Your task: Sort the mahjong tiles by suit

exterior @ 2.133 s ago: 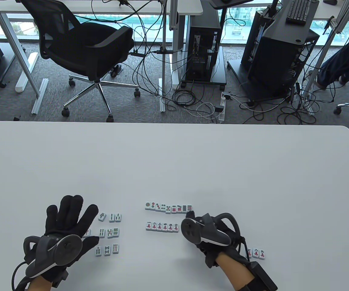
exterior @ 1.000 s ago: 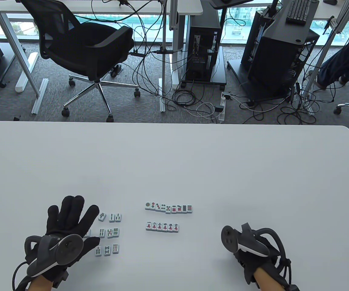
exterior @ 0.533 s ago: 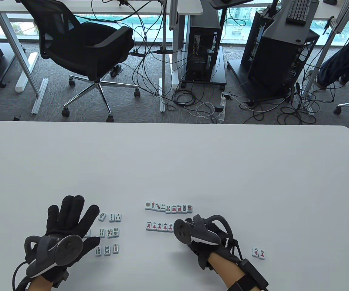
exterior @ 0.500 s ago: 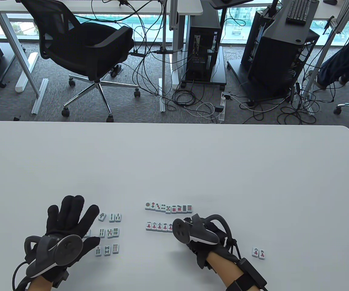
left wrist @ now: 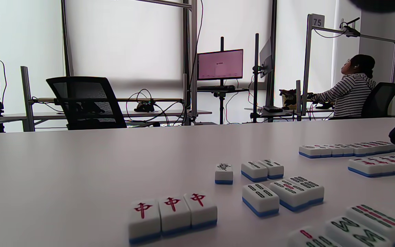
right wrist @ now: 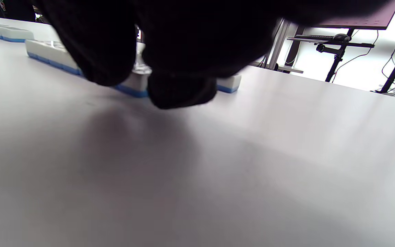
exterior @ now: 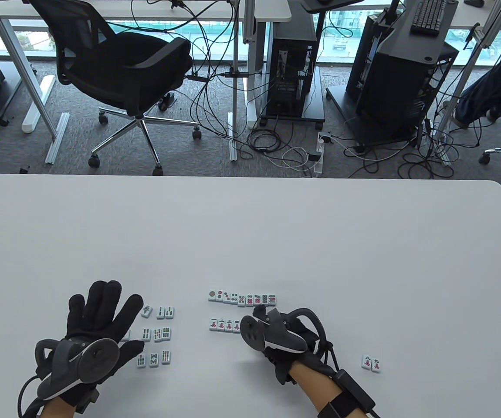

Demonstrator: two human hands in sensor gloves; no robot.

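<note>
My left hand [exterior: 117, 315] lies flat and spread on the white table [exterior: 250, 226], partly covering three red-dragon tiles [left wrist: 171, 212]. Beside it lie several bamboo tiles [exterior: 157, 333] in loose rows. At centre is a row of dot tiles [exterior: 242, 298] and below it a row of character tiles [exterior: 223, 325]. My right hand [exterior: 261, 318] covers that row's right end. In the right wrist view its curled fingertips [right wrist: 180, 91] pinch a character tile [right wrist: 137, 80] down on the table, against the row. Two more character tiles [exterior: 371, 363] lie loose at the right.
The table's far edge [exterior: 250, 177] runs across mid-frame, with an office chair [exterior: 120, 74], cables and computer carts on the floor behind it. A person [left wrist: 353, 89] sits at a desk in the background of the left wrist view.
My right hand went right to the loose character tiles, picked one up and came back to the row's right end. Three loose tiles became two. The left hand stayed still.
</note>
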